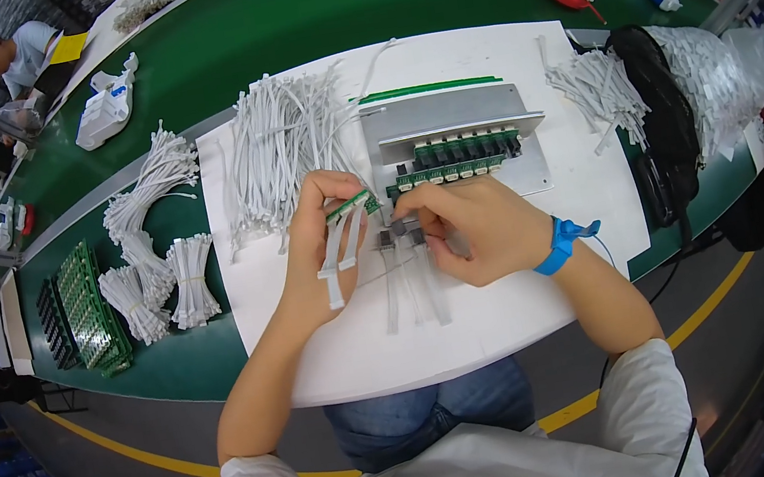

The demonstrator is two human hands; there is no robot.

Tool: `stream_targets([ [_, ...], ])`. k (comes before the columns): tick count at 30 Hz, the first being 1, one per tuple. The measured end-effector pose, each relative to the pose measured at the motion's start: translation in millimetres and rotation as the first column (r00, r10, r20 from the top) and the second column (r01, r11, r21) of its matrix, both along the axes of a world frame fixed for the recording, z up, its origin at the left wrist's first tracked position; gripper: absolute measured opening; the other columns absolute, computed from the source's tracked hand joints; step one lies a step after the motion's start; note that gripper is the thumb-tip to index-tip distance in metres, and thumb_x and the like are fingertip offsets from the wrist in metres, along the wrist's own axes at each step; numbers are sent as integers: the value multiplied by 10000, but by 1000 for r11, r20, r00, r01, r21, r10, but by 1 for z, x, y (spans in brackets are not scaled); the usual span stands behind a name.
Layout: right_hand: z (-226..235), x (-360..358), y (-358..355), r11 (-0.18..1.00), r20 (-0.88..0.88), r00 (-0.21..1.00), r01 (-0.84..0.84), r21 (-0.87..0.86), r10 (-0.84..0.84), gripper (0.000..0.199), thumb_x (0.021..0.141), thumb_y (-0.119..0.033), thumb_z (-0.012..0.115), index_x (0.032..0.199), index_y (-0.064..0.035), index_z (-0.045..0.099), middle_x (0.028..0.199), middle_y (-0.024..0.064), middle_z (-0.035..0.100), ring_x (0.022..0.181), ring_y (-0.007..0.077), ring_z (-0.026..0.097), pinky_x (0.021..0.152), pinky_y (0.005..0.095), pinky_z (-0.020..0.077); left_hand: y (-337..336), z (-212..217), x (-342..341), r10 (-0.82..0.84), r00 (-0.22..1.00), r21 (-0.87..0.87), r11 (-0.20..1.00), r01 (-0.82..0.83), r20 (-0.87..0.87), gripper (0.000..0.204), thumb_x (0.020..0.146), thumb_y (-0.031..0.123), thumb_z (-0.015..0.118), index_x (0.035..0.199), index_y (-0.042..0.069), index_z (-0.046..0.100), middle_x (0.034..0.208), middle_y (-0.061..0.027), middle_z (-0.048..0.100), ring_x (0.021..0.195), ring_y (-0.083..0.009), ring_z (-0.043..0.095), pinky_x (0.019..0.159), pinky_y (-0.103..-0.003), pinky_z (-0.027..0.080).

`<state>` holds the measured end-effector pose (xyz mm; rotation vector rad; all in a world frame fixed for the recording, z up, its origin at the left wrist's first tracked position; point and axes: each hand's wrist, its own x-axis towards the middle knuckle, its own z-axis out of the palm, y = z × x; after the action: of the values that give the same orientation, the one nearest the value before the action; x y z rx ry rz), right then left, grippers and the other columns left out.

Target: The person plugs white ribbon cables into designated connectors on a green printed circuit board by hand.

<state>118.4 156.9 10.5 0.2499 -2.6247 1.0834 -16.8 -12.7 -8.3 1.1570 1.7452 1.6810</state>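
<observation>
My left hand (307,250) is closed around a small green circuit board (348,206), held up over the white work sheet (360,355). White flat cables (334,263) with white connectors hang down from that board. My right hand (489,227) is just to the right, its fingers bent inward over several translucent strips with dark ends (413,283). Whatever its fingertips pinch is hidden. A blue wrist strap (560,243) circles my right wrist. Beyond it, a metal fixture (452,110) carries rows of small green boards with black parts (462,147).
A large pile of white cables (279,145) lies left of the fixture. Bundled cables (193,277) and stacked green panels (91,307) sit further left. On the right are loose cables (599,88), a black bag (653,99) and clear plastic bags (709,81). Another person (24,60) sits far left.
</observation>
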Motion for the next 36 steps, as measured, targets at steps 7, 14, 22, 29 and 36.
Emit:
stream_targets([
  [7, -3, 0, -7, 940, 34, 995, 101, -324, -96, 404, 794, -22, 634, 1154, -43, 454, 672, 72, 573, 542, 183, 600, 506, 284, 477, 3, 1, 18, -120, 992, -70, 991, 117, -33, 248, 919, 1, 485, 1139, 28, 373, 1008, -90, 499, 837, -129, 505, 786, -252, 441],
  [14, 1, 2, -5, 934, 31, 992, 122, -335, -119, 290, 785, -12, 644, 1057, -36, 546, 648, 62, 593, 512, 142, 593, 487, 250, 462, -3, -11, 13, -230, 972, -167, 961, 219, -47, 430, 832, -47, 560, 1153, 1, 277, 1113, -187, 508, 907, -214, 566, 827, -307, 458],
  [22, 0, 1, -9, 913, 57, 991, 133, -385, -120, 210, 766, -2, 659, 957, -35, 581, 623, 43, 602, 504, 105, 586, 483, 226, 466, 3, 2, 15, -234, 957, -158, 965, 208, -168, 388, 802, -8, 559, 1073, 43, 286, 972, -116, 439, 821, -179, 466, 796, -290, 417],
  [29, -5, 1, -11, 923, 16, 989, 141, -359, -145, 204, 753, -7, 681, 928, -24, 577, 641, 31, 594, 520, 86, 578, 493, 216, 468, 2, 2, 16, -190, 939, -244, 962, 121, -285, 363, 821, 13, 572, 1069, 28, 307, 895, -131, 491, 734, -207, 504, 719, -313, 443],
  [36, -7, 0, -13, 919, 41, 991, 136, -369, -131, 184, 747, -3, 684, 892, -18, 573, 636, 28, 581, 521, 83, 571, 497, 212, 466, 0, 1, 17, -151, 886, -225, 973, 55, -439, 409, 822, 102, 644, 1094, 29, 347, 884, -185, 572, 716, -406, 607, 610, -433, 463],
])
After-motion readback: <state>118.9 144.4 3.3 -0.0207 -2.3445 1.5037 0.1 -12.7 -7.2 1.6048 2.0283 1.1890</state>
